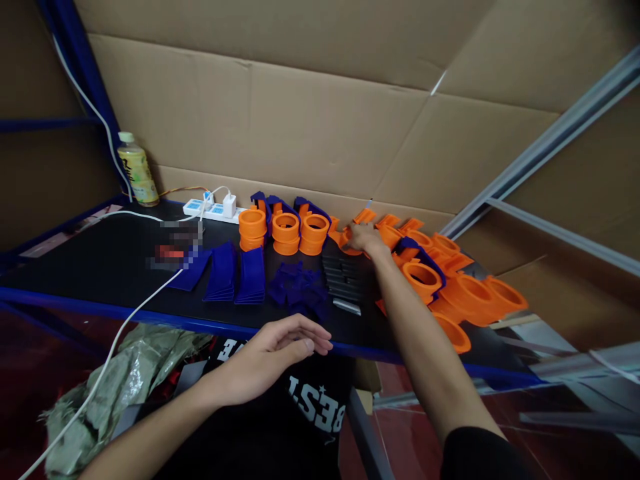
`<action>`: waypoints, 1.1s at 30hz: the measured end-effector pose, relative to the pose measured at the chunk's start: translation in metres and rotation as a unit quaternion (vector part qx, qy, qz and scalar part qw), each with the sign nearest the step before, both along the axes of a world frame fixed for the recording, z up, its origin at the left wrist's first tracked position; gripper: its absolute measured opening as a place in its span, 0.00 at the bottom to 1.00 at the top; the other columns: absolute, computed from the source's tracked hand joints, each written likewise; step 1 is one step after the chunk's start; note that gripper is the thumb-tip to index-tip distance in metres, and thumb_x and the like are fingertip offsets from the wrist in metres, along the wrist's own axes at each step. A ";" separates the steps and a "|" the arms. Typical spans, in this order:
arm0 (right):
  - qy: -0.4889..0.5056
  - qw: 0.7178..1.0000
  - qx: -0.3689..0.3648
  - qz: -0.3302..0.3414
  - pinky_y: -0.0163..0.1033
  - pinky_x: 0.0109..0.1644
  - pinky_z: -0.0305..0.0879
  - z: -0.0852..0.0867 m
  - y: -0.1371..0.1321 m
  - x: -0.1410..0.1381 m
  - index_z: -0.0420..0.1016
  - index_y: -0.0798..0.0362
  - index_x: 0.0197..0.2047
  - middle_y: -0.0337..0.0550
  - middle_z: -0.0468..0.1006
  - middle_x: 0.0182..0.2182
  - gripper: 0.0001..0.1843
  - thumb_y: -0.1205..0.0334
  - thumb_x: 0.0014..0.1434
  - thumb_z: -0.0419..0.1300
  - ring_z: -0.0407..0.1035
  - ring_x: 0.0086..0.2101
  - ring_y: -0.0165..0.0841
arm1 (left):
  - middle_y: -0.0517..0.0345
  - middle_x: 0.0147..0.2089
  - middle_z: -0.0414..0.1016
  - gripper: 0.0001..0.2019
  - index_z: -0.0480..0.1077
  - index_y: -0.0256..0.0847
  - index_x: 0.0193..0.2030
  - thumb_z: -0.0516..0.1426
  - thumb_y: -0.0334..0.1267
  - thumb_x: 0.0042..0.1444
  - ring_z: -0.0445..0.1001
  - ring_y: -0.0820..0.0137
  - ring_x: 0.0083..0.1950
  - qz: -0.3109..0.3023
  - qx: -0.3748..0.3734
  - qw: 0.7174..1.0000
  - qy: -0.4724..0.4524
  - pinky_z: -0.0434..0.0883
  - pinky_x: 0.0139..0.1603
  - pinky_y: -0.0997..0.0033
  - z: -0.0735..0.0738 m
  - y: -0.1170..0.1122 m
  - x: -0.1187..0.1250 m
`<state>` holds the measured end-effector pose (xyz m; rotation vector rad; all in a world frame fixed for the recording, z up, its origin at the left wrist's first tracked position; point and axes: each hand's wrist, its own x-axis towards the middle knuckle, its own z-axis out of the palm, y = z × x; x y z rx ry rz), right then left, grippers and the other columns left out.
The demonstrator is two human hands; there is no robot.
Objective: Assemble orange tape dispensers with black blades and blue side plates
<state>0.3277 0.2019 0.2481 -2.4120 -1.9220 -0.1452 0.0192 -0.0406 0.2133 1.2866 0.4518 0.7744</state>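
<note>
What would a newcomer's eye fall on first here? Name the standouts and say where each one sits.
The bright orange ring-shaped parts jump out first, crowded over the right end of the black table, with the person's right hand among those towards the back. Next come three orange ringed pieces in a row near the back middle, dark blue parts behind them. A yellow-labelled bottle stands at the far left corner.

Surface: black-topped, blue-edged
Back left: yellow-labelled bottle, white power strip
Middle: orange ring stacks, blue panels, small blue parts, black bars
Right end: clustered orange ring-shaped parts
</note>
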 end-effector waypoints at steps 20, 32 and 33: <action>0.335 0.857 0.055 0.388 0.43 0.55 0.69 -0.003 -0.269 -0.120 0.73 0.47 0.59 0.44 0.79 0.51 0.20 0.49 0.69 0.58 0.74 0.49 0.37 | 0.41 0.54 0.81 0.18 0.71 0.37 0.54 0.62 0.45 0.63 0.84 0.58 0.43 0.243 -0.071 0.959 -0.130 0.80 0.45 0.61 0.000 0.012 -0.006; -0.017 0.968 0.143 0.208 0.42 0.35 0.65 -0.071 -0.225 -0.020 0.79 0.50 0.43 0.45 0.81 0.38 0.11 0.64 0.69 0.54 0.72 0.42 0.41 | 0.47 0.29 0.83 0.22 0.72 0.35 0.54 0.61 0.51 0.63 0.81 0.66 0.27 0.122 -0.123 0.985 -0.018 0.71 0.26 0.77 -0.003 0.020 -0.008; -0.014 0.968 0.142 0.207 0.41 0.35 0.65 -0.073 -0.225 -0.020 0.79 0.49 0.43 0.45 0.80 0.38 0.11 0.64 0.69 0.54 0.72 0.42 0.41 | 0.46 0.29 0.83 0.22 0.73 0.35 0.54 0.60 0.52 0.63 0.81 0.67 0.26 0.119 -0.127 0.985 -0.016 0.70 0.25 0.77 -0.003 0.021 -0.007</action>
